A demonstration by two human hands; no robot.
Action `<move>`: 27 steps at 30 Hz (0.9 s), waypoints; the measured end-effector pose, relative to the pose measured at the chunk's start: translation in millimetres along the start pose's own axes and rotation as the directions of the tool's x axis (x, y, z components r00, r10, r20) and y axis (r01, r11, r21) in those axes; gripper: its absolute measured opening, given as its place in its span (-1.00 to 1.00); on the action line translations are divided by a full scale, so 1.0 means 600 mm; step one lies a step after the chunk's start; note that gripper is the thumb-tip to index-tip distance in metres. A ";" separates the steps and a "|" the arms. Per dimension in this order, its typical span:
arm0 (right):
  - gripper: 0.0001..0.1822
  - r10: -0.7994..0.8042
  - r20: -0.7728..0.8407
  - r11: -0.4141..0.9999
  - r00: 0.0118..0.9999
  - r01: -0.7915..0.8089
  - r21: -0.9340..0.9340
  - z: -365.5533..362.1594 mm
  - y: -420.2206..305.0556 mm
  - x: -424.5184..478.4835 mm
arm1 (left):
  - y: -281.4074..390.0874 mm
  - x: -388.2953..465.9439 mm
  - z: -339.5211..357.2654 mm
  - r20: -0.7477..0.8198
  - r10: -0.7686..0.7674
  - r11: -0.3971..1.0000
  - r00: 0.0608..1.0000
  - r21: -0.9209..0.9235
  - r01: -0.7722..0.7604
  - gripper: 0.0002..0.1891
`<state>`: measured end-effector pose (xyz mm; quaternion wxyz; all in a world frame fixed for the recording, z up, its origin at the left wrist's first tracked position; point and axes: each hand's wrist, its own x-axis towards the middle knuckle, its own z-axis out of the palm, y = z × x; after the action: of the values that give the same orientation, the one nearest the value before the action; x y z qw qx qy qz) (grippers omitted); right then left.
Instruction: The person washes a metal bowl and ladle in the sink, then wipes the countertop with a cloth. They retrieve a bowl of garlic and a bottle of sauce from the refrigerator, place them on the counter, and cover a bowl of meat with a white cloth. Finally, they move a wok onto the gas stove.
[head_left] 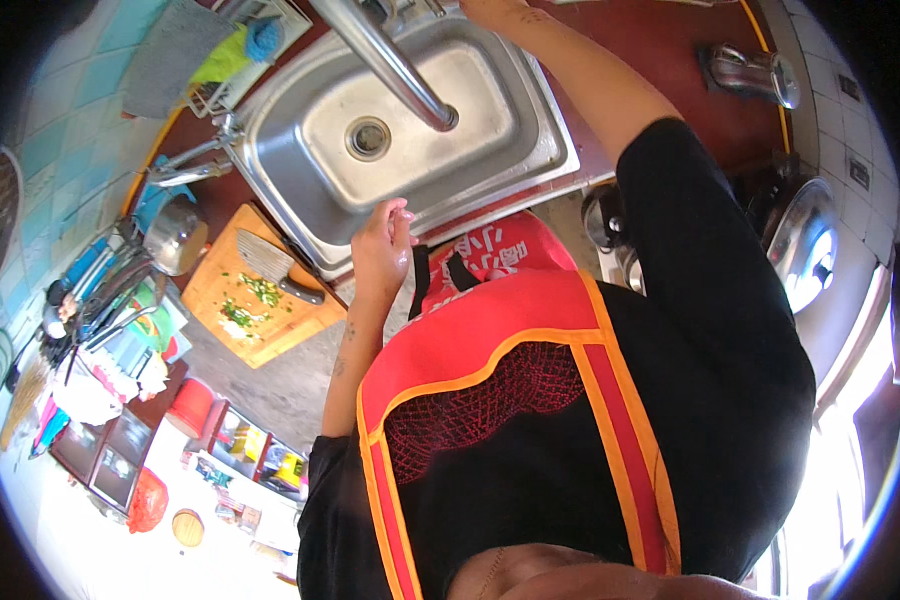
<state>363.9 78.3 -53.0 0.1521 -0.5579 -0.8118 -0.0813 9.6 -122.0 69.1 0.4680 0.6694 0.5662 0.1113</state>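
My left hand [384, 244] hovers at the near rim of a stainless steel sink [412, 180], its fingers loosely curled with nothing seen in them. Its skin glistens as if wet. My right arm reaches over the sink's right side, and only part of my right hand [487, 9] shows at the top edge; its fingers are cut off. A curved metal faucet [394, 64] spans the basin, which has a round drain [368, 139]. Left of the sink, a wooden cutting board [259, 352] carries a broad-bladed kitchen knife [264, 255] with a dark handle and chopped green pieces [244, 309].
A metal pot [175, 234] stands beyond the board, near a crowded utensil rack [94, 300]. Cloths [221, 60] lie at upper left. A metal kettle or jug [754, 75] sits on the dark red countertop [645, 45]. A lidded pan [802, 244] is at right.
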 end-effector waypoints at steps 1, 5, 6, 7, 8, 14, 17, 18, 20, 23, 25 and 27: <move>-0.43 -0.058 0.061 0.988 0.996 0.066 -0.143 0.022 -0.006 -0.025 | -0.019 -0.010 0.007 -0.003 0.001 1.000 1.000 0.028 -0.001 -0.83; -0.51 -0.066 0.221 0.996 0.973 0.079 -0.052 -0.041 -0.060 -0.107 | -0.091 -0.032 0.002 -0.069 -0.060 0.996 0.996 0.061 0.064 -0.84; -0.57 -0.092 0.254 0.994 0.963 0.104 -0.034 -0.042 -0.070 -0.167 | -0.091 -0.034 -0.006 -0.070 -0.092 0.995 0.993 0.031 0.094 -0.84; -0.63 -0.117 0.288 0.992 0.950 0.126 -0.012 -0.037 -0.093 -0.237 | -0.093 -0.040 -0.016 -0.067 -0.126 0.992 0.990 0.003 0.126 -0.84; -0.61 -0.050 0.384 0.996 0.922 0.075 -0.051 -0.059 -0.129 -0.280 | -0.105 -0.044 -0.023 -0.090 -0.116 0.993 0.989 0.025 0.119 -0.84; -0.65 0.406 0.590 0.892 0.698 -0.442 -0.091 -0.153 -0.313 -0.381 | -0.174 -0.075 -0.053 -0.159 -0.184 0.981 0.970 0.023 0.190 -0.82; -0.75 0.310 0.638 0.883 0.705 -0.462 0.081 -0.118 -0.336 -0.342 | -0.188 -0.077 -0.064 -0.170 -0.187 0.980 0.968 0.035 0.195 -0.80; -0.76 0.294 0.644 0.834 0.706 -0.519 0.188 -0.104 -0.348 -0.316 | -0.189 -0.075 -0.067 -0.151 -0.201 0.978 0.968 0.021 0.206 -0.80; -0.65 0.325 0.793 0.544 0.515 -0.788 0.288 -0.061 -0.359 -0.254 | -0.187 -0.078 -0.080 -0.147 -0.222 0.975 0.964 -0.015 0.223 -0.79; -0.66 0.659 0.678 0.098 0.326 -0.931 0.352 -0.005 -0.369 -0.128 | -0.207 -0.095 -0.092 -0.195 -0.247 0.968 0.949 -0.088 0.234 -0.79; -0.66 0.756 0.540 -0.077 0.370 -0.769 0.635 0.038 -0.365 -0.043 | -0.242 -0.115 -0.086 -0.233 -0.272 0.959 0.933 -0.151 0.242 -0.79; -0.60 0.855 0.372 -0.163 0.361 -0.493 0.854 0.093 -0.366 0.049 | -0.244 -0.136 -0.094 -0.240 -0.306 0.950 0.921 -0.136 0.280 -0.79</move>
<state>141.0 40.7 -87.2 0.5758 -0.6909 -0.2242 0.3752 -151.5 -175.6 20.4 0.4343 0.5329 0.7097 0.1543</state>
